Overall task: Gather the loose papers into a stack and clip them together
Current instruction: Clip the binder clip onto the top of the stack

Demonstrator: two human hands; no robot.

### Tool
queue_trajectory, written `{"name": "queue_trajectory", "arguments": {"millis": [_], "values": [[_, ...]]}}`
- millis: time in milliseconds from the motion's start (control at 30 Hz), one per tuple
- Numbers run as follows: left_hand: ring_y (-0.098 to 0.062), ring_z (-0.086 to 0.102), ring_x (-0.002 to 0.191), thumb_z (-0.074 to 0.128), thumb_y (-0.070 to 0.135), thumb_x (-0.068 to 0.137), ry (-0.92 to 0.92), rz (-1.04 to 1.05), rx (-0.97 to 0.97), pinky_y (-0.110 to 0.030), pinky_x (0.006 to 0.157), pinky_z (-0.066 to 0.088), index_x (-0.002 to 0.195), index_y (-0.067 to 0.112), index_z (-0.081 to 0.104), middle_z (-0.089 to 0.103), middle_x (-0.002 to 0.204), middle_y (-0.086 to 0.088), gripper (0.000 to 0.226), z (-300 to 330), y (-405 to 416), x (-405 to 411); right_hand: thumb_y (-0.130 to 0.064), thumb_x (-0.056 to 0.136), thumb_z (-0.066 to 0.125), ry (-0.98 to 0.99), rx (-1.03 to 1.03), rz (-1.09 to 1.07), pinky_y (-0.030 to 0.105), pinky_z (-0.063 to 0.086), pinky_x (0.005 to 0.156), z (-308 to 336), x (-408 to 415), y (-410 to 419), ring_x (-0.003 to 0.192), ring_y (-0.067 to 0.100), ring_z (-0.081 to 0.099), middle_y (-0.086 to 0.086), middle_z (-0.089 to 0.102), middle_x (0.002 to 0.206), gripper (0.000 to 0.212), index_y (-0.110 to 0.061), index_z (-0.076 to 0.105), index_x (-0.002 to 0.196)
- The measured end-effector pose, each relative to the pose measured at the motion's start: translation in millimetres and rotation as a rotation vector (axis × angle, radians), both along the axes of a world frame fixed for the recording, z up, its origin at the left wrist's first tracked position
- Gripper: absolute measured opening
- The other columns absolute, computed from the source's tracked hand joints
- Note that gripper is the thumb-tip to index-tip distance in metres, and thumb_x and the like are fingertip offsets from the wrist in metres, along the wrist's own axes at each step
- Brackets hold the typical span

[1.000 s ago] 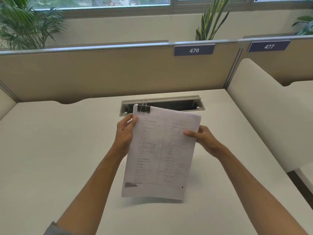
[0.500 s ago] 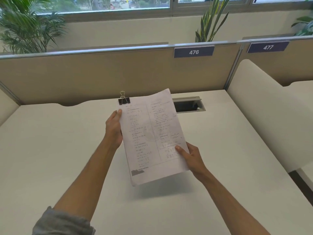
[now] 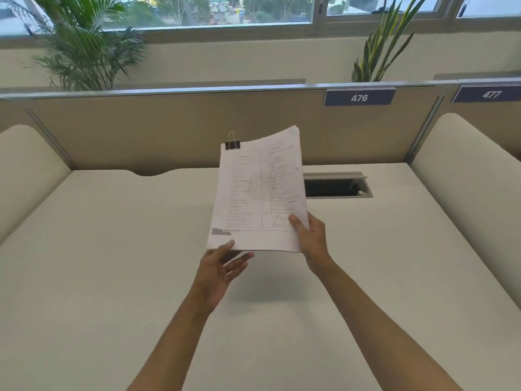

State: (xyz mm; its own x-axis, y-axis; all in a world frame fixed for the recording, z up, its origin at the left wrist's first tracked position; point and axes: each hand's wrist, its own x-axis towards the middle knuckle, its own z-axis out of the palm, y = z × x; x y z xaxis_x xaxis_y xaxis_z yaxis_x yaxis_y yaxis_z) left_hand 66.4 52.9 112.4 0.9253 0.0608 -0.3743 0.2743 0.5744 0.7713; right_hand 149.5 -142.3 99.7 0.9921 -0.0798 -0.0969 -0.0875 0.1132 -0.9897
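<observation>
A stack of printed white papers (image 3: 258,193) is held upright above the white desk (image 3: 112,277), its sheets aligned. A black binder clip (image 3: 232,144) with silver handles grips the stack's top left corner. My right hand (image 3: 308,238) pinches the lower right corner, thumb on the front page. My left hand (image 3: 218,268) is at the bottom left edge, thumb touching the front and fingers spread loosely beneath it.
A rectangular cable slot (image 3: 337,187) is cut into the desk behind the papers. A beige partition (image 3: 169,131) with labels 476 and 477 closes the back. Rounded side dividers stand left (image 3: 25,170) and right (image 3: 465,179). Plants sit beyond the partition.
My left hand has slid from the stack's upper left edge down to its bottom left corner. The clipped stack has risen and turned more upright. My right hand stays at the lower right.
</observation>
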Motion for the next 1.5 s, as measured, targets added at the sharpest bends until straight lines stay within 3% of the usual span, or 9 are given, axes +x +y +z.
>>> {"name": "queue_trajectory", "arguments": {"millis": [133, 367, 533, 667, 800, 1100, 1200, 1300, 1500], "values": [[-0.022, 0.074, 0.074, 0.063, 0.013, 0.089, -0.012, 0.140, -0.115, -0.028, 0.064, 0.060, 0.122, 0.016, 0.061, 0.074, 0.092, -0.009, 0.033, -4, 7, 14, -0.020, 0.098, 0.058, -0.031, -0.032, 0.006, 0.018, 0.058, 0.068, 6, 11, 37, 0.092, 0.014, 0.069, -0.002, 0.070, 0.107, 0.023, -0.012, 0.063, 0.119], [-0.022, 0.075, 0.063, 0.054, -0.005, 0.094, -0.079, 0.273, 0.281, -0.029, 0.065, 0.062, 0.124, 0.013, 0.052, 0.072, 0.096, -0.009, 0.036, -17, 38, 41, -0.022, 0.101, 0.047, -0.084, -0.304, 0.120, 0.022, 0.053, 0.075, 9, 35, 87, 0.101, 0.017, 0.063, -0.001, 0.063, 0.117, 0.026, -0.014, 0.053, 0.125], [-0.019, 0.075, 0.064, 0.052, -0.007, 0.094, -0.063, 0.327, 0.295, -0.025, 0.063, 0.061, 0.131, 0.006, 0.051, 0.070, 0.101, -0.012, 0.039, -34, 71, 59, -0.041, 0.093, 0.040, 0.050, -0.518, 0.275, 0.046, 0.056, 0.085, 9, 51, 118, 0.099, 0.018, 0.060, -0.003, 0.059, 0.118, 0.036, -0.021, 0.036, 0.123], [-0.018, 0.075, 0.065, 0.051, -0.007, 0.095, -0.032, 0.348, 0.270, -0.023, 0.064, 0.061, 0.136, 0.002, 0.047, 0.065, 0.114, -0.021, 0.042, -46, 92, 69, -0.023, 0.093, 0.052, 0.156, -0.416, 0.348, 0.023, 0.051, 0.054, 5, 58, 128, 0.076, 0.014, 0.063, 0.000, 0.062, 0.121, 0.043, -0.018, 0.038, 0.133], [-0.016, 0.075, 0.066, 0.050, -0.008, 0.095, -0.014, 0.357, 0.263, -0.022, 0.064, 0.060, 0.139, 0.004, 0.045, 0.064, 0.118, -0.020, 0.046, -58, 111, 78, -0.013, 0.090, 0.063, 0.210, -0.367, 0.357, 0.020, 0.047, 0.050, -4, 65, 135, 0.051, 0.012, 0.064, 0.009, 0.070, 0.117, 0.049, -0.013, 0.047, 0.137], [-0.019, 0.075, 0.070, 0.049, -0.007, 0.096, 0.095, 0.276, 0.211, -0.024, 0.063, 0.061, 0.142, 0.006, 0.043, 0.063, 0.124, -0.022, 0.049, -82, 131, 95, -0.001, 0.083, 0.072, 0.414, -0.225, 0.228, 0.015, 0.049, 0.048, -35, 76, 151, 0.059, 0.011, 0.071, 0.015, 0.072, 0.114, 0.052, -0.002, 0.053, 0.131], [-0.021, 0.075, 0.071, 0.057, -0.002, 0.094, 0.123, 0.229, 0.246, -0.025, 0.062, 0.061, 0.140, 0.009, 0.045, 0.068, 0.115, -0.019, 0.049, -85, 132, 98, 0.000, 0.081, 0.073, 0.458, -0.157, 0.183, 0.016, 0.049, 0.050, -39, 80, 151, 0.059, 0.010, 0.070, 0.013, 0.073, 0.106, 0.049, -0.001, 0.056, 0.128], [-0.019, 0.075, 0.064, 0.063, 0.002, 0.091, 0.176, 0.165, 0.272, -0.024, 0.056, 0.060, 0.134, 0.004, 0.051, 0.072, 0.095, -0.020, 0.045, -83, 137, 105, 0.001, 0.082, 0.071, 0.485, -0.117, 0.160, 0.017, 0.054, 0.055, -44, 86, 152, 0.063, 0.010, 0.070, 0.010, 0.073, 0.090, 0.047, 0.001, 0.057, 0.127], [-0.015, 0.075, 0.063, 0.060, -0.009, 0.089, 0.192, 0.224, 0.158, -0.022, 0.059, 0.060, 0.132, -0.002, 0.052, 0.066, 0.114, -0.021, 0.045, -80, 146, 131, 0.005, 0.083, 0.069, 0.501, -0.019, 0.206, 0.026, 0.056, 0.080, -46, 90, 157, 0.095, 0.024, 0.066, 0.010, 0.066, 0.105, 0.046, 0.003, 0.055, 0.126]]}}
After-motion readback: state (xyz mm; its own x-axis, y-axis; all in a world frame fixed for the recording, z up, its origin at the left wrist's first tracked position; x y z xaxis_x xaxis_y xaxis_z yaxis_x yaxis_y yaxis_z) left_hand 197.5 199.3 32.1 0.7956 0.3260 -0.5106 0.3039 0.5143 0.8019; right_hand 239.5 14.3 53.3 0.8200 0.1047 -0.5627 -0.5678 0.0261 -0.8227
